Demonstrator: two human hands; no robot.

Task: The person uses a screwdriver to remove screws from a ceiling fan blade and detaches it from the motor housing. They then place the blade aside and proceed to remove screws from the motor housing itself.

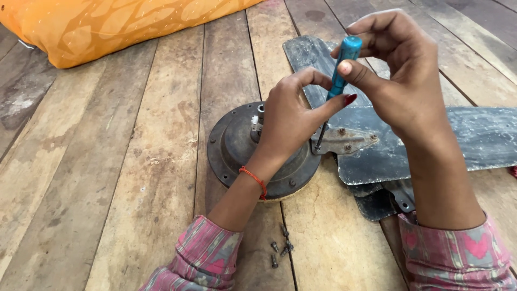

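I see the right hand (401, 81) pinching the blue screwdriver (339, 75) handle from above; the left hand (293, 116) steadies its shaft. Its long axis stands near upright, tip down on the blade bracket (344, 141) beside the motor housing (237, 145), mid-floor.

Orange patterned cushion (107, 27) at top left; loose dark screws (281, 247) on worn wooden plank floor (134, 178)

One screwdriver (341, 70), one fan motor (237, 145), three fan blades (431, 143), five loose screws (281, 247), one orange cushion (107, 24).
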